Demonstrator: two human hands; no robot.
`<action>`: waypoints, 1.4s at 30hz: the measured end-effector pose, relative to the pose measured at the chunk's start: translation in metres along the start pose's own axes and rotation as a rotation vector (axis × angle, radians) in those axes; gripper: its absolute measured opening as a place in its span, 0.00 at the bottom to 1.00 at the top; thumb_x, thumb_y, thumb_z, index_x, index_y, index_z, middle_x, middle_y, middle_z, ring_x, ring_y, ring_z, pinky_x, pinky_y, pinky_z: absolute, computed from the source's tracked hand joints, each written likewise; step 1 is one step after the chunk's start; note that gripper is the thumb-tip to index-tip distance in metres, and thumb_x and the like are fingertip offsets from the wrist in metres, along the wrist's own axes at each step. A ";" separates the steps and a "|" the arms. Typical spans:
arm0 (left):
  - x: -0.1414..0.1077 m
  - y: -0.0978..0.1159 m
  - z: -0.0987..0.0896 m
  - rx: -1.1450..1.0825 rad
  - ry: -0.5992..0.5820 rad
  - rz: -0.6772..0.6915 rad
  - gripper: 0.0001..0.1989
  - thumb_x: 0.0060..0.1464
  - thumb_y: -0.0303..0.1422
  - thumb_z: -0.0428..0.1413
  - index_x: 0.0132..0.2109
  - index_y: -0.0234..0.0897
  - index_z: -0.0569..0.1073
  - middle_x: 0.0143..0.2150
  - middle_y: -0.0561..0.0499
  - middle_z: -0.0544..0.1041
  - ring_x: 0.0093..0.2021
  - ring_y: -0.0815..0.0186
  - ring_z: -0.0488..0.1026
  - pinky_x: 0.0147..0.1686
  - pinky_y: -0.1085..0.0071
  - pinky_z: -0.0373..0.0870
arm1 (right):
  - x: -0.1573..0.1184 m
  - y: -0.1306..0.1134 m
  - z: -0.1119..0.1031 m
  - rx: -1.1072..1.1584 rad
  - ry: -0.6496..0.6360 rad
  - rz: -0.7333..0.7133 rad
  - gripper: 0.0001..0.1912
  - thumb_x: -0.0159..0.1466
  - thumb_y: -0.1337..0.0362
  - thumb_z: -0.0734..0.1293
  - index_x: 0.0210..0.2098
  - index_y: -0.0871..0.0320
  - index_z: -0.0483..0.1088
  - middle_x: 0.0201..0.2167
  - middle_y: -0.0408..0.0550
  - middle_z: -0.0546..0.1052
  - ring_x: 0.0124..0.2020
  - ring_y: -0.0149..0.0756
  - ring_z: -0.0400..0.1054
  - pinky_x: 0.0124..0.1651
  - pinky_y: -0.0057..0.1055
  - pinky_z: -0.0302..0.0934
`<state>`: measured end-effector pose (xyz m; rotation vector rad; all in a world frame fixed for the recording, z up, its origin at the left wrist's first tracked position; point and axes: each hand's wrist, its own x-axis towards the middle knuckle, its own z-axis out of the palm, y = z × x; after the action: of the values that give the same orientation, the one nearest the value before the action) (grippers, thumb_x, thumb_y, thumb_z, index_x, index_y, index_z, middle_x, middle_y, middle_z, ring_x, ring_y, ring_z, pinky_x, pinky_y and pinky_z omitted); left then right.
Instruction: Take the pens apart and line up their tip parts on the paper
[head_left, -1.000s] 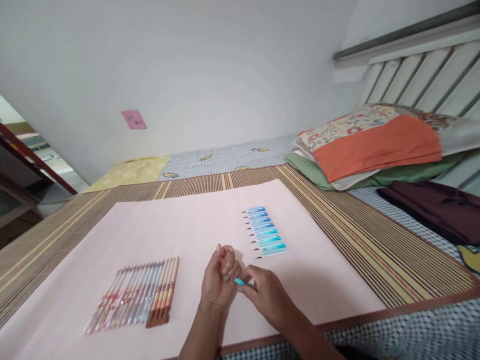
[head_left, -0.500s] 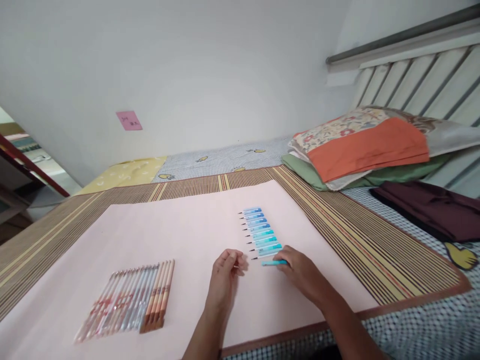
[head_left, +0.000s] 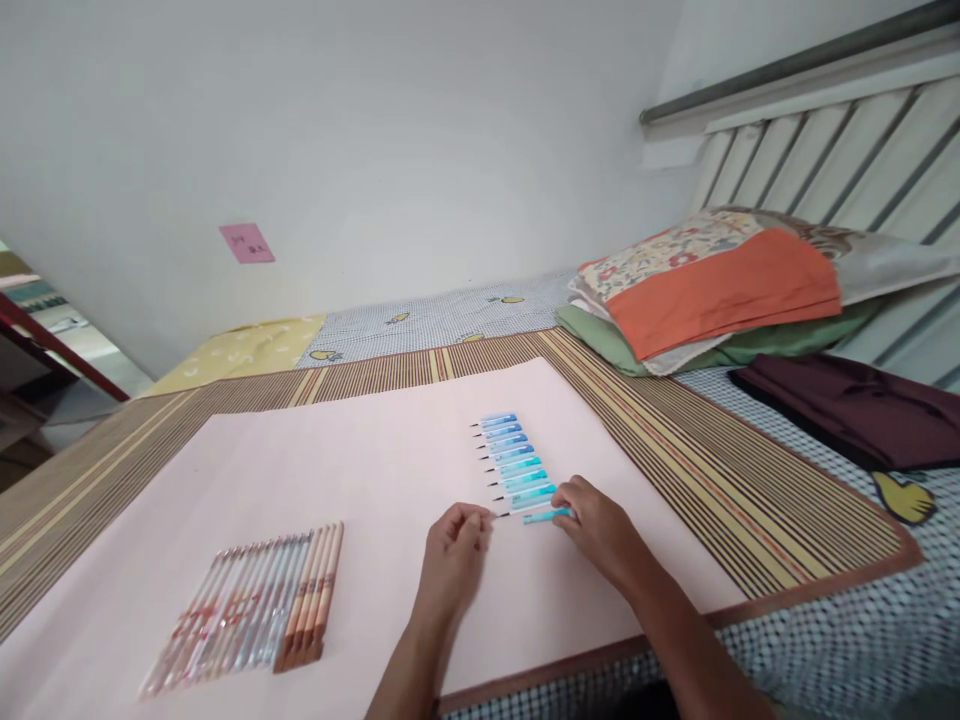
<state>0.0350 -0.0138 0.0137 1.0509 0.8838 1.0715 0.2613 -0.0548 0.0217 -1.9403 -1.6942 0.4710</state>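
Note:
Several blue and teal pens (head_left: 511, 455) lie in a column on the pink sheet (head_left: 390, 440), their dark tips to the left. My left hand (head_left: 454, 545) pinches at the tip of the nearest, whitish pen (head_left: 525, 508). My right hand (head_left: 592, 515) is at the other end of that pen, with its fingers closed around the end of it and a teal cap (head_left: 544, 516) just below. At the lower left lies a row of pale pens (head_left: 229, 610) beside several brown-ended pens (head_left: 313, 595).
The sheet lies on a striped mat (head_left: 675, 450) over a checked bedcover (head_left: 840, 640). At the right are stacked pillows (head_left: 720, 290) and a dark folded cloth (head_left: 847, 405). A pink note (head_left: 247, 243) is on the wall behind.
My left hand's fingers have come together at the pen's tip. My right hand has shifted slightly up, and the teal cap now lies closer to the whitish pen. The view has moved slightly.

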 end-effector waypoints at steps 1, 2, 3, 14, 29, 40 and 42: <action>-0.001 -0.001 0.001 0.096 0.013 0.035 0.11 0.53 0.40 0.64 0.36 0.36 0.80 0.29 0.50 0.75 0.28 0.67 0.64 0.30 0.71 0.58 | 0.000 0.002 -0.002 0.005 0.015 0.014 0.05 0.60 0.68 0.64 0.35 0.54 0.69 0.39 0.45 0.73 0.36 0.36 0.69 0.39 0.30 0.58; -0.002 -0.001 0.001 0.199 0.023 0.071 0.09 0.53 0.38 0.64 0.37 0.37 0.81 0.29 0.50 0.74 0.29 0.66 0.64 0.31 0.70 0.59 | -0.001 0.005 -0.003 0.013 0.026 0.029 0.04 0.59 0.68 0.65 0.35 0.54 0.69 0.39 0.44 0.73 0.36 0.36 0.69 0.39 0.31 0.58; -0.003 -0.002 0.002 0.297 0.026 0.104 0.08 0.53 0.37 0.64 0.38 0.38 0.82 0.30 0.50 0.75 0.29 0.65 0.65 0.31 0.69 0.59 | -0.001 0.007 -0.004 0.022 0.029 0.042 0.04 0.59 0.67 0.65 0.35 0.53 0.69 0.38 0.44 0.74 0.36 0.36 0.69 0.39 0.31 0.58; -0.004 -0.009 -0.001 0.642 -0.100 0.232 0.18 0.55 0.31 0.61 0.53 0.46 0.81 0.36 0.49 0.72 0.31 0.61 0.66 0.37 0.64 0.62 | 0.002 0.004 0.003 -0.009 0.001 -0.013 0.06 0.63 0.69 0.62 0.35 0.54 0.71 0.38 0.44 0.70 0.34 0.34 0.67 0.37 0.29 0.55; -0.002 -0.010 0.002 0.913 -0.200 0.283 0.22 0.59 0.36 0.58 0.61 0.46 0.75 0.45 0.45 0.72 0.40 0.56 0.73 0.43 0.61 0.68 | 0.006 -0.003 0.009 -0.121 0.001 -0.040 0.06 0.64 0.71 0.63 0.36 0.55 0.70 0.38 0.44 0.70 0.34 0.33 0.68 0.36 0.28 0.55; -0.001 -0.005 0.009 1.105 -0.240 0.303 0.21 0.62 0.37 0.56 0.61 0.44 0.73 0.43 0.45 0.70 0.38 0.57 0.72 0.39 0.63 0.66 | 0.003 -0.004 0.005 -0.011 0.034 0.044 0.07 0.61 0.68 0.67 0.40 0.54 0.68 0.42 0.45 0.75 0.42 0.37 0.72 0.41 0.30 0.60; -0.002 -0.003 0.011 1.178 -0.255 0.290 0.20 0.63 0.37 0.55 0.61 0.43 0.73 0.44 0.45 0.69 0.39 0.57 0.71 0.39 0.63 0.67 | 0.000 0.000 0.000 0.013 0.068 0.120 0.13 0.59 0.63 0.71 0.43 0.53 0.68 0.43 0.46 0.75 0.42 0.39 0.73 0.41 0.31 0.60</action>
<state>0.0457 -0.0188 0.0145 2.2854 1.1854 0.5472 0.2617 -0.0546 0.0216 -2.0336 -1.5355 0.4532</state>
